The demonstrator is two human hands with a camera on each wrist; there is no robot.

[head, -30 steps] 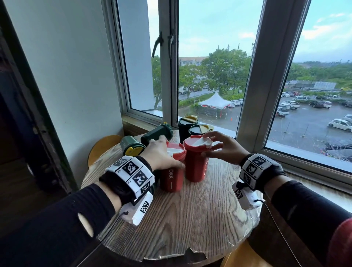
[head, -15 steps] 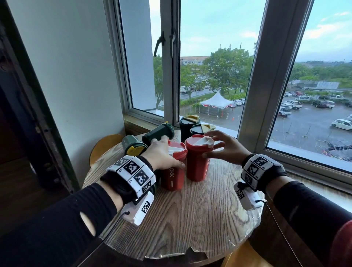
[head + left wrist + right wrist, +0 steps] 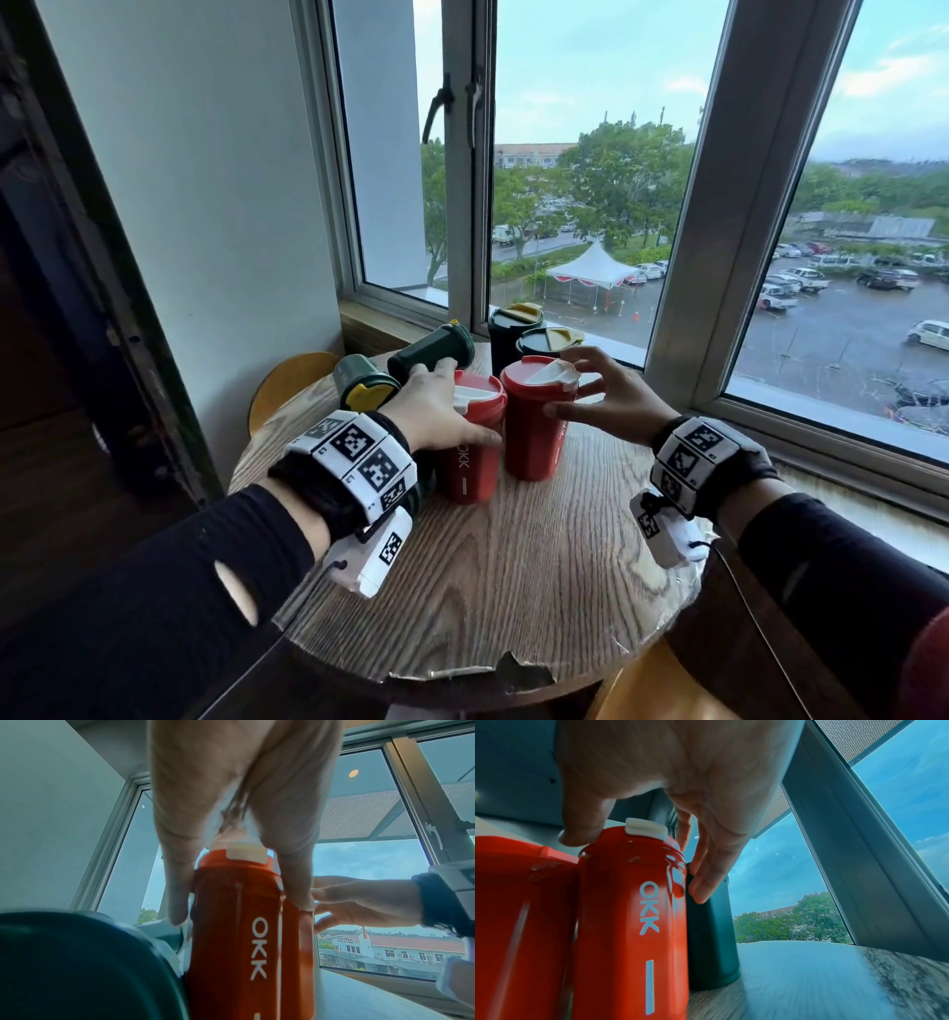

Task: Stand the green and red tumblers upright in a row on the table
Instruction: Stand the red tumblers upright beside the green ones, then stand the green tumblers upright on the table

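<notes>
Two green tumblers (image 3: 365,384) (image 3: 432,349) lie on their sides at the tabletop (image 3: 513,575) left. My left hand (image 3: 436,411) has its grip clamped round the left red tumbler (image 3: 470,452), upright. The right red tumbler (image 3: 534,426) stands touching it; my right hand (image 3: 611,401) hovers there, grip apart, fingers loose. Two dark green tumblers (image 3: 513,329) (image 3: 547,343) stand upright behind.
</notes>
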